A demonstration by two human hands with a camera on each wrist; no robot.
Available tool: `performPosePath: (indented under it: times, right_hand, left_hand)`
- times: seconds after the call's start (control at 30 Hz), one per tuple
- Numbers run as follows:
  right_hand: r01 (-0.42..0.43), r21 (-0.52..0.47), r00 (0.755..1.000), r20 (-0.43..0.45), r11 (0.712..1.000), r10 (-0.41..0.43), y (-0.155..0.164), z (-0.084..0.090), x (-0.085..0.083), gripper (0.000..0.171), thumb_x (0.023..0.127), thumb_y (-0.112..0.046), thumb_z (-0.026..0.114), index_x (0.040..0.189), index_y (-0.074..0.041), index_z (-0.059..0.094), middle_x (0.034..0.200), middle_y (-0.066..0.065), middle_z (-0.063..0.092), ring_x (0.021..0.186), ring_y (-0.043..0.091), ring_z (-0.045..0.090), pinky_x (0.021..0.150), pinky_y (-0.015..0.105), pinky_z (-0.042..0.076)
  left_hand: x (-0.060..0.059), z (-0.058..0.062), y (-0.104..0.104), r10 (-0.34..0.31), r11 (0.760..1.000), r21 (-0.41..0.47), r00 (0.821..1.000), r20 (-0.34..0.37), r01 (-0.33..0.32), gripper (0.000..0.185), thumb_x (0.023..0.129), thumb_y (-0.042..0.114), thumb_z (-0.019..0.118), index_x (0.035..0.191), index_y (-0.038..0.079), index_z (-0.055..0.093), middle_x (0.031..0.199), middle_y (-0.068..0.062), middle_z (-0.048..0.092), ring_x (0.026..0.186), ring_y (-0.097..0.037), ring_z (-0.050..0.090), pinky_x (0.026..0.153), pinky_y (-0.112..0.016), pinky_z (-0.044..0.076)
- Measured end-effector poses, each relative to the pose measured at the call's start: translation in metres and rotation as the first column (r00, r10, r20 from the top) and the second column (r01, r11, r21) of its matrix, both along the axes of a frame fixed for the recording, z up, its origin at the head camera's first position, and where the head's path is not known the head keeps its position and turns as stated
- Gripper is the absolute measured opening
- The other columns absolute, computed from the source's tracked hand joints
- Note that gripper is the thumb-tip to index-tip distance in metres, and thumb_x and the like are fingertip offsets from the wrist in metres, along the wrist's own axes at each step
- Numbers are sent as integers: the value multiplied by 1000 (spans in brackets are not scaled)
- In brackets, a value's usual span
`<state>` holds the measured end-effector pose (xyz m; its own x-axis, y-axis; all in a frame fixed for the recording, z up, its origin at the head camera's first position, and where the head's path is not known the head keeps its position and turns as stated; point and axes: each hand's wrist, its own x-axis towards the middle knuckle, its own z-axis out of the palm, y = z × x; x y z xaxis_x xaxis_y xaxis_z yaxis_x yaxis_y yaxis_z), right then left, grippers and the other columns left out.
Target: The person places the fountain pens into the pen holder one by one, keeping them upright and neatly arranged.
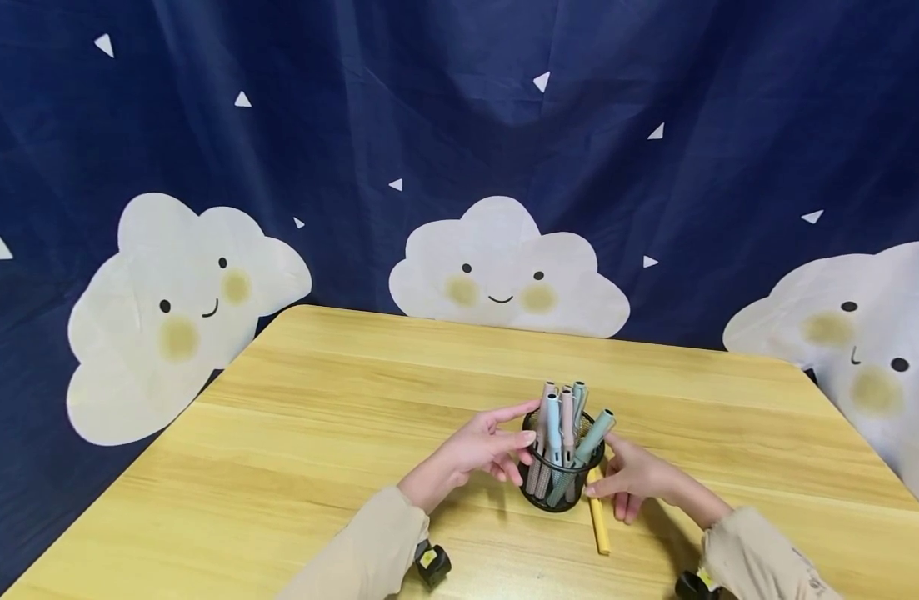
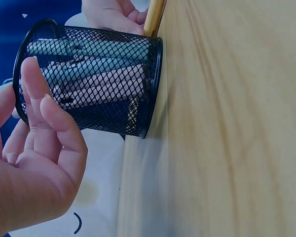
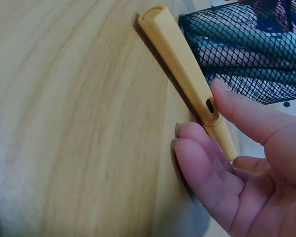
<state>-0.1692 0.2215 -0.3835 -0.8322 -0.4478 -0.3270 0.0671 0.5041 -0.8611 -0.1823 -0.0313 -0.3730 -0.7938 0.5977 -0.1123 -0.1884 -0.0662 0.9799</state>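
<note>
A black mesh pen holder stands upright on the table, with several pink, light blue and green capped pens in it. At its left side, my left hand holds the rim with thumb and index finger, the other fingers bent against or near the mesh. A yellow pen lies on the table just right of the holder. My right hand pinches this pen, thumb on one side and fingers on the other. In the right wrist view, the yellow pen's cap points away from the palm.
The wooden table extends around both hands. Behind it hangs a dark blue curtain printed with white smiling clouds and triangles. A black wrist camera sits under the left sleeve and another one under the right.
</note>
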Motion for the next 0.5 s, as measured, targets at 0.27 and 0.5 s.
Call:
performPosePath:
  times: [0.27,0.5]
  right_hand:
    - [5,-19,1000,27,1000,-4,-2,0,-1,102,77,-5,67,134,8,-17,66,18,59,41,17,56,41,35,52]
    - [29,-29,1000,7,999,-29,-3,0,2,97,74,1,64,133,10,-12,60,17,57,40,19,56,41,37,51]
  left_hand:
    - [1,1,-1,7,1000,-11,1000,-6,-7,51,87,16,58,134,24,42,69,-6,63,46,-13,57,41,-16,44]
    - [0,1,0,4,1000,-13,1000,-6,-4,50,87,17,58,134,24,42,68,-6,63,46,-13,58,41,-16,44]
